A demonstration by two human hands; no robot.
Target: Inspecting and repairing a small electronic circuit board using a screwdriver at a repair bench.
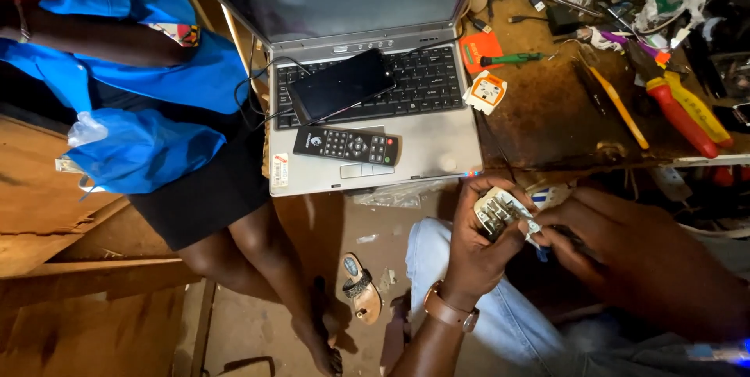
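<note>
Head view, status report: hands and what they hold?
Left hand holding small white keypad part. Right hand at its edge. Nothing in the way.

You are holding a small pale plastic keypad part (pixel 500 211), its ribbed face looking matt. A leather-looking brown strap (pixel 449 311) is circling your wrist. The laptop (pixel 437 146) is showing dull silver plastic; the phone (pixel 342 83) on it is gleaming glossy black. The workbench (pixel 547 115) is looking rough, stained brown. The pliers' handles (pixel 687 107) are shining with smooth red and yellow plastic.
</note>
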